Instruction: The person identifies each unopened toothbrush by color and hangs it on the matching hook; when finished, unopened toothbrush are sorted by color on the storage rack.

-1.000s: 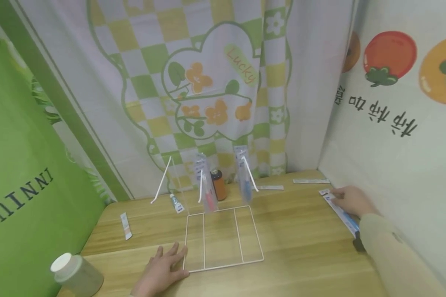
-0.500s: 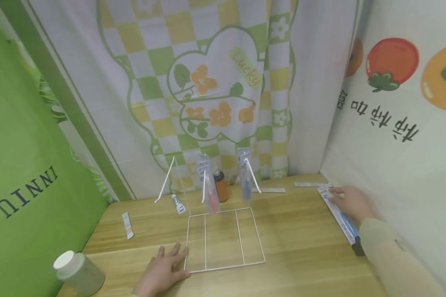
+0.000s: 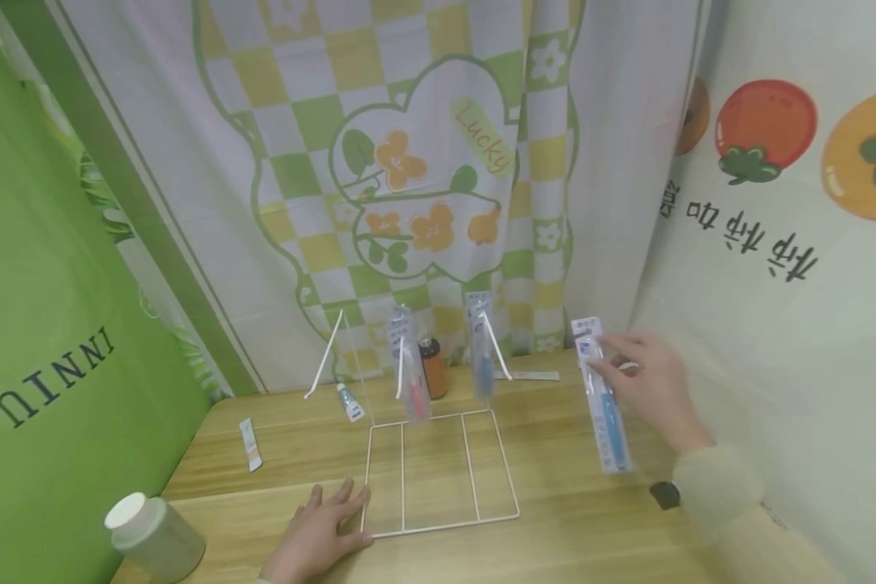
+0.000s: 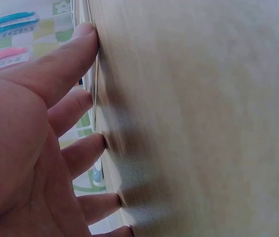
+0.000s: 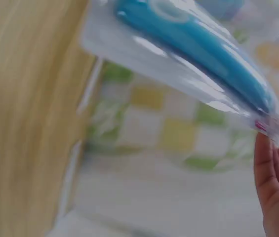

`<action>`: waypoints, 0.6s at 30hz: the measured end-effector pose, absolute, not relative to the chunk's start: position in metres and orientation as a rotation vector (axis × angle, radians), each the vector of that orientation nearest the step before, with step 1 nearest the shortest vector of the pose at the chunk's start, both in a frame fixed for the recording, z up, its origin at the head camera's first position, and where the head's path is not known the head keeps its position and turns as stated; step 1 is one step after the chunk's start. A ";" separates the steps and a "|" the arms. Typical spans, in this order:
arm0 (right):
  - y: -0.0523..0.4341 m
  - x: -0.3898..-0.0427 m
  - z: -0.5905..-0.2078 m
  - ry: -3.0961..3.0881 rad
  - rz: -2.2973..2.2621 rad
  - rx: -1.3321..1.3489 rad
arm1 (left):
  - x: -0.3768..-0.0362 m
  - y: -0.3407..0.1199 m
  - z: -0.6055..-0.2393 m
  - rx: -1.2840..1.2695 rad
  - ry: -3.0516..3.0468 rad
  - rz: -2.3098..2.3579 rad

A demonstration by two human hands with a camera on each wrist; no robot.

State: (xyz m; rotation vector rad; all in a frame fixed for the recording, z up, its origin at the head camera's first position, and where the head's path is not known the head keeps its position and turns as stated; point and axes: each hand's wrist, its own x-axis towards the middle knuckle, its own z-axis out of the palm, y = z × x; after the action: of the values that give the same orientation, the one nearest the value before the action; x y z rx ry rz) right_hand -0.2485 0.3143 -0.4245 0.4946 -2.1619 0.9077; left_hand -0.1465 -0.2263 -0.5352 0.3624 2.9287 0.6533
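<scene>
My right hand (image 3: 653,389) pinches the top end of a packaged toothbrush (image 3: 604,414) with a blue handle. The pack hangs steeply down over the right part of the wooden table, and its clear plastic and blue handle fill the top of the right wrist view. My left hand (image 3: 317,531) rests on the table with fingers spread, its fingertips at the front left corner of a white wire display rack (image 3: 445,526). From the rack's hooks hang a pink packaged toothbrush (image 3: 414,397) and a blue packaged one (image 3: 484,373); the left hook (image 3: 324,354) bears nothing.
Behind the rack stands an orange bottle (image 3: 433,371). A small toothpaste tube (image 3: 349,402), a thin sachet (image 3: 250,444) and a pale strip packet (image 3: 536,375) lie on the table. A lidded jar (image 3: 162,542) stands at the front left. Curtains (image 3: 606,186) close off the back.
My right hand has lifted the blue packaged toothbrush from the table's right edge and brought it left, swinging it more upright. My left hand has stayed at the rack's corner.
</scene>
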 end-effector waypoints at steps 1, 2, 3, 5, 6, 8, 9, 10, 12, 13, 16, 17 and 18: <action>0.304 -0.242 -0.419 -2.090 0.923 0.544 | -0.146 -0.226 -0.535 0.364 2.932 0.653; 0.295 -0.235 -0.414 -2.030 0.935 0.591 | -0.146 -0.226 -0.536 0.369 2.940 0.650; 0.286 -0.228 -0.409 -1.974 0.950 0.636 | -0.146 -0.226 -0.536 0.371 2.946 0.649; 0.270 -0.214 -0.400 -1.879 0.970 0.703 | -0.147 -0.226 -0.537 0.377 2.958 0.642; 0.263 -0.207 -0.396 -1.835 0.974 0.728 | -0.147 -0.226 -0.537 0.379 2.963 0.641; 0.248 -0.195 -0.389 -1.734 0.964 0.770 | -0.147 -0.225 -0.538 0.380 2.966 0.640; 0.241 -0.189 -0.385 -1.684 0.965 0.793 | -0.147 -0.225 -0.538 0.377 2.962 0.644; 0.234 -0.184 -0.382 -1.629 0.970 0.815 | -0.147 -0.225 -0.539 0.375 2.962 0.644; 0.221 -0.174 -0.377 -1.538 0.978 0.855 | -0.147 -0.225 -0.539 0.375 2.961 0.645; 0.216 -0.169 -0.374 -1.498 0.986 0.877 | -0.147 -0.225 -0.539 0.374 2.961 0.645; 0.203 -0.159 -0.371 -1.428 0.997 0.940 | -0.147 -0.226 -0.540 0.374 2.962 0.641; 0.200 -0.157 -0.372 -1.419 0.997 0.956 | -0.147 -0.226 -0.540 0.374 2.962 0.638; 0.198 -0.156 -0.373 -1.411 1.006 0.975 | -0.147 -0.226 -0.541 0.373 2.963 0.636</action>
State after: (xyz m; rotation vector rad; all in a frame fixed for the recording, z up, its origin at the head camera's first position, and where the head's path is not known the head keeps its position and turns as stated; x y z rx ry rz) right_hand -0.1561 0.1977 -0.3732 0.9754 -1.4111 1.0059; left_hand -0.1471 -0.2260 -0.5407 0.3734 2.9630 0.6356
